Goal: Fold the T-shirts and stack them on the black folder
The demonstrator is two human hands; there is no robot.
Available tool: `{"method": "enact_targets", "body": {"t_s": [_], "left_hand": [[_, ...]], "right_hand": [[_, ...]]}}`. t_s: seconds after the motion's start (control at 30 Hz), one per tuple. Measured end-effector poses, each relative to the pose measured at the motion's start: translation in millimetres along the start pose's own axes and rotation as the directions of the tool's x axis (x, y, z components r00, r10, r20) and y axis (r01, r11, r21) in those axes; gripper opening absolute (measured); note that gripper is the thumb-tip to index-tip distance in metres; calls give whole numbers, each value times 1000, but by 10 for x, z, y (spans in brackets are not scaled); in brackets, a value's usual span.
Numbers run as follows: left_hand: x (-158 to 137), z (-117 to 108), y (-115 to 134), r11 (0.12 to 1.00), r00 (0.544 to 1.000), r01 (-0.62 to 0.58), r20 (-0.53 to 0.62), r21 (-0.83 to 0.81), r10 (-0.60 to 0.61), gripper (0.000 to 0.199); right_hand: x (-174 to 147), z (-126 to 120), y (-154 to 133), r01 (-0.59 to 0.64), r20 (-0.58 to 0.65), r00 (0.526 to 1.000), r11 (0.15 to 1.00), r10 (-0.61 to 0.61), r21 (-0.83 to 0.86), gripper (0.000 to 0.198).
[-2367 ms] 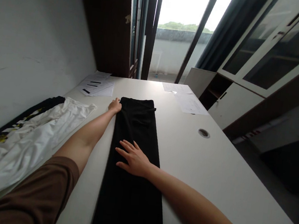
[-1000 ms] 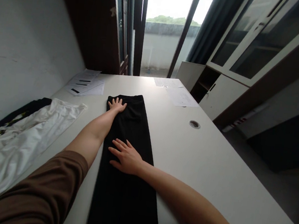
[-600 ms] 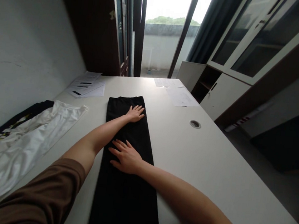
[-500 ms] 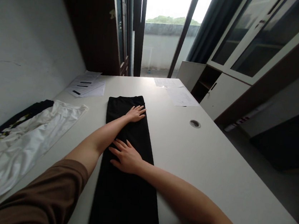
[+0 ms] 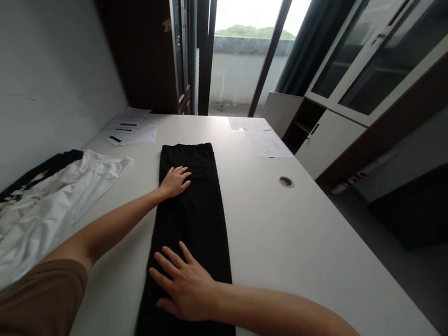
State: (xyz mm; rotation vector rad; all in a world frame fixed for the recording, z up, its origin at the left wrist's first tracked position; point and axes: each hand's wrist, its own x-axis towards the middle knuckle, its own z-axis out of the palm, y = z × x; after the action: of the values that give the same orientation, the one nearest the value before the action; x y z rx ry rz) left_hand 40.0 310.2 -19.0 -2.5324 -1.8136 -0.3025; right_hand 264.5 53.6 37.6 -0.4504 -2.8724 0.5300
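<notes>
A black garment, which looks like a pair of trousers folded lengthwise (image 5: 193,224), lies in a long strip on the white table (image 5: 280,244). Its waistband end points away from me, and its near end shows close to the front. My left hand (image 5: 175,181) rests palm down on the upper left part, fingers apart. Lower down, my right hand (image 5: 186,285) lies flat across the cloth with its fingers spread. Neither hand grips anything. Small creases show in the fabric beside my left hand.
White trousers (image 5: 57,208) lie along the table's left side, over a dark patterned garment (image 5: 14,192). Printed papers (image 5: 131,128) sit at the far left, more sheets (image 5: 265,140) at the far right. A round cable hole (image 5: 286,181) is set in the tabletop. A wall borders the left.
My left hand has moved left and slightly nearer across the black trousers. My right hand has slid down the cloth toward me. The garment's near end has come into view.
</notes>
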Motion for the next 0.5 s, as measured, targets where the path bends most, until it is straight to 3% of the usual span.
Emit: {"method": "enact_targets", "body": {"t_s": [0.13, 0.3, 0.4, 0.5], "left_hand": [[-403, 22, -228, 991, 991, 130, 19, 19, -130, 66], [-355, -8, -254, 990, 981, 137, 137, 22, -139, 73], [-218, -29, -206, 986, 974, 167, 155, 18, -167, 73], [-133, -30, -102, 979, 972, 204, 119, 11, -204, 71]], "right_hand": [[33, 116, -56, 236, -19, 971, 965, -240, -115, 55], [120, 216, -125, 461, 10, 882, 856, -472, -234, 49], [212, 233, -171, 492, 28, 866, 840, -500, -229, 49], [297, 244, -238, 432, 58, 902, 885, -429, -171, 51]]}}
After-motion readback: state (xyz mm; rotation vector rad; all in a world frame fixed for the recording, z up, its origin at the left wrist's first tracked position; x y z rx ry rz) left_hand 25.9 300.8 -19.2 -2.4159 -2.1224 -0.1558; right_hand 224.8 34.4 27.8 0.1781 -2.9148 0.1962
